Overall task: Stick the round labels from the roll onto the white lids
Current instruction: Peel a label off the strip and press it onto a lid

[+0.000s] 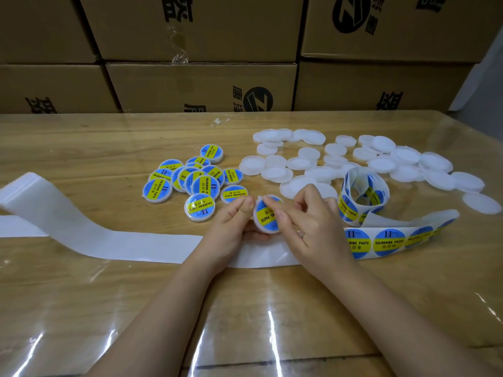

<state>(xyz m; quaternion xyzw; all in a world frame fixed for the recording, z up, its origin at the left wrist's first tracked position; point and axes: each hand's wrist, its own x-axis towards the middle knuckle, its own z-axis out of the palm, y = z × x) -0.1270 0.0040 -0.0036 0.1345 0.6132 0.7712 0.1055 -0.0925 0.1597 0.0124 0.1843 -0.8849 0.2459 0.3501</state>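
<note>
Lid (pixel 265 217), tilted at table centre, gripped from below by left hand (pixel 231 221); right hand (pixel 302 221) pinches its upper rim. Label roll (pixel 363 191) at 3 o'clock, bare lids (pixel 353 159) at 1, labelled lids (pixel 190 180) at 10

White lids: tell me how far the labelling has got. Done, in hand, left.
Done: a cluster of labelled lids lies left of centre. In hand: the left hand holds a tilted lid while the right hand pinches a label onto its face. Left: a large heap of bare lids to the right, with more stickers on the label strip. Stripped backing paper trails off left.
</note>
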